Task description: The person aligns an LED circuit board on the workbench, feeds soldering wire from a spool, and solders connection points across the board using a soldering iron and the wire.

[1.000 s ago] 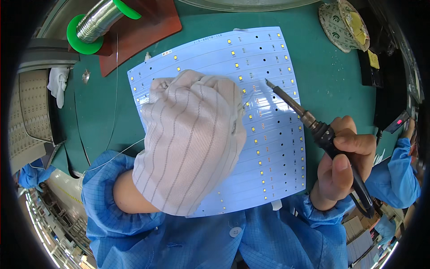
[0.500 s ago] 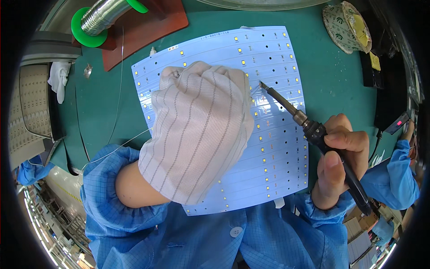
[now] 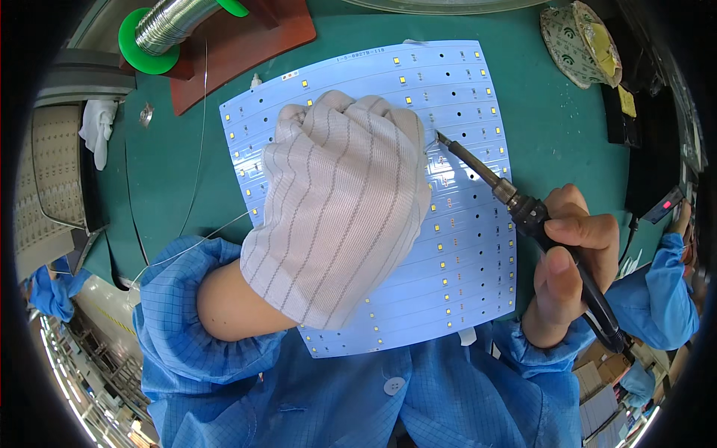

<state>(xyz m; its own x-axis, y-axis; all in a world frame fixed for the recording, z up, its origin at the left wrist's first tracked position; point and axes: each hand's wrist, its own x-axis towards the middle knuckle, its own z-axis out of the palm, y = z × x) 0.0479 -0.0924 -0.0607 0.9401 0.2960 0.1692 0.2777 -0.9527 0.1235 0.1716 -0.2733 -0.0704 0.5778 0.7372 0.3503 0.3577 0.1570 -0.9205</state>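
The white board (image 3: 407,299) lies on the green surface (image 3: 556,142), straight before the worker; I'd guess it's thin, light, a bit springy and slick, best lifted by its edges, clear of the small parts. The soldering iron (image 3: 529,213) looks light and stiff, safe only by its dark handle, where the right grip (image 3: 556,287) is closed round it, thumb uppermost, the shaft slanting far and left. The left grip (image 3: 340,209), gloved, curls over the board, forearm reaching in from near left; what its hidden fingertips have, I can't tell
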